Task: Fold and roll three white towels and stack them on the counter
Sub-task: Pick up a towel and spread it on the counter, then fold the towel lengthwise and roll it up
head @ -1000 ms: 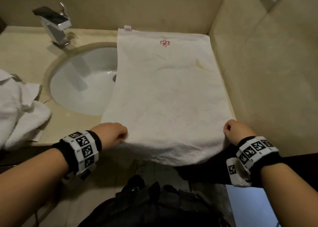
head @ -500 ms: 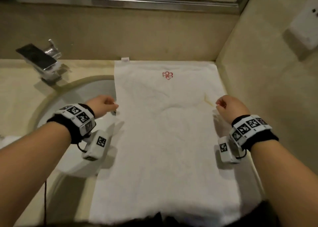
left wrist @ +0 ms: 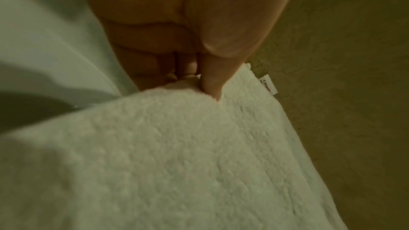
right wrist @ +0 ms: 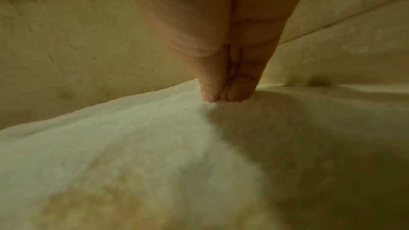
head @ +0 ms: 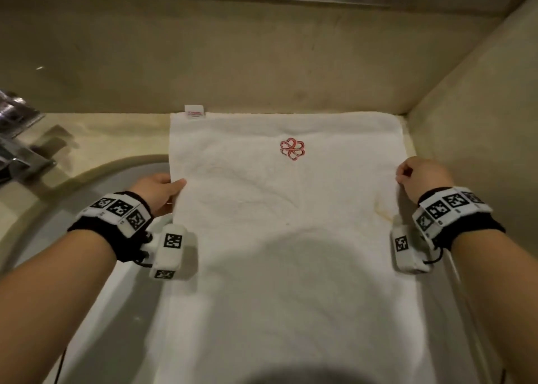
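Observation:
A white towel [head: 288, 238] with a red flower emblem [head: 292, 149] lies lengthwise on the beige counter, its far edge against the back wall and a small label [head: 194, 111] at the far left corner. My left hand [head: 163, 190] pinches the towel's left edge [left wrist: 177, 90], thumb on top and fingers under. On the opposite side my right hand [head: 413, 177] pinches the right edge [right wrist: 212, 104] between thumb and fingertips. Both hands sit a little short of the emblem. Other towels are out of view.
The sink basin [head: 96, 209] lies under the towel's left side, with a chrome faucet [head: 17, 139] at the far left. A beige wall [head: 480, 150] closes the right side and the backsplash [head: 262, 63] the far side. A dark shadow covers the towel's near end.
Both hands left the towel's near edge, travelled forward along its sides and now pinch the side edges close to the emblem. The head camera moved closer over the counter.

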Demonstrator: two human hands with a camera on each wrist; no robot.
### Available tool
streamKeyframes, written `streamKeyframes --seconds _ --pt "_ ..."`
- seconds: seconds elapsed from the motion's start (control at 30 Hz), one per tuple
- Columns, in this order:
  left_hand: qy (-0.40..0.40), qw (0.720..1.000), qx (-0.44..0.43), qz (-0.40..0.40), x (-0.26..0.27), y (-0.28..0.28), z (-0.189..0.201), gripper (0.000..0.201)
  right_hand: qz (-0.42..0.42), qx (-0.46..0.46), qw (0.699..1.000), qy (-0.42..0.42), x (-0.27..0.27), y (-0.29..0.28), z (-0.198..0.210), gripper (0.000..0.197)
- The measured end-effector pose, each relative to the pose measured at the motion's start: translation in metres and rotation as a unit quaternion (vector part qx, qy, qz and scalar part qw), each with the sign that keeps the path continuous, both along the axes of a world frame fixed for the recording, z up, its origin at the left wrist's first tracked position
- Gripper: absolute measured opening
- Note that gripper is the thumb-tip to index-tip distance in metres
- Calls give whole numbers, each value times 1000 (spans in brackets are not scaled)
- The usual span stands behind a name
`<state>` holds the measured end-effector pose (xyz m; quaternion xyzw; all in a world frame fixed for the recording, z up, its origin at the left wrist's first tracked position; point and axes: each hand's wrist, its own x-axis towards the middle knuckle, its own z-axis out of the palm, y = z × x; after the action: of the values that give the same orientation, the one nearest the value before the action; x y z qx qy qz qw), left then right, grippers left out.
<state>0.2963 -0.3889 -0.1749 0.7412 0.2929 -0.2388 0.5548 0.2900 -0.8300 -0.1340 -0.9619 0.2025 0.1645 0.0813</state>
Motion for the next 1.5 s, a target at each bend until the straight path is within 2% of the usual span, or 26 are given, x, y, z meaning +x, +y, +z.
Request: streamKeyframes --seconds 0.17,0.23,0.3,0.37,0.43,0.47,0.57,0.67,0.77,0.8,0.9,1.0,1.07,1.17,1.23,1.3,1.37,1.43,1.47,1.5 --pt "-25 1000 0 -20 0 -8 5 12 -21 -12 1000 -3 -5 -5 7 7" --pt "-40 998 37 -37 -2 -11 7 21 -20 -4 1000 -4 -9 0 13 11" --pt "-65 989 111 -77 -12 -12 13 34 -14 19 1000 -13 -23 7 23 20" --pt "-105 974 168 -107 -31 -15 24 44 -9 59 997 -42 -51 13 36 26" --pt "-141 964 170 -149 -66 -22 43 42 -3 86 993 -79 -95 19 50 26" --pt "-154 952 175 -197 -86 -26 52 35 5 85 993 -85 -118 22 55 25" --pt "-182 893 183 -368 -159 -34 76 16 8 67 996 -60 -202 27 60 22" --pt "-155 818 196 -518 -235 -33 88 19 -21 40 999 3 -280 33 45 18" --pt "-131 732 290 -602 -289 -22 79 30 -29 29 998 52 -330 36 20 20" --pt "-134 720 318 -602 -300 -19 75 30 -38 27 998 52 -339 36 13 19" --pt "-166 747 346 -542 -324 -16 65 30 -45 8 999 23 -348 32 2 13" --pt "-219 736 354 -533 -332 -11 59 29 -29 -14 999 24 -342 27 0 17" --pt "-234 713 352 -560 -334 -4 60 32 -36 -23 998 34 -337 23 3 19" --pt "-250 649 362 -621 -338 16 61 40 -47 -33 998 15 -342 37 13 18" --pt "-272 617 362 -643 -336 23 61 42 -32 8 998 -46 -352 66 22 15" --pt "-286 598 352 -661 -329 23 61 38 11 108 991 -82 -366 116 33 12" --pt "-312 566 339 -683 -320 18 60 30 52 226 971 -61 -382 176 40 9" --pt "-325 530 330 -710 -308 13 59 26 53 328 943 -27 -392 235 41 11" --pt "-327 532 317 -714 -303 11 60 25 43 354 934 -13 -394 259 38 12" --pt "-321 555 291 -710 -300 8 61 23 32 373 927 -8 -397 282 34 10"
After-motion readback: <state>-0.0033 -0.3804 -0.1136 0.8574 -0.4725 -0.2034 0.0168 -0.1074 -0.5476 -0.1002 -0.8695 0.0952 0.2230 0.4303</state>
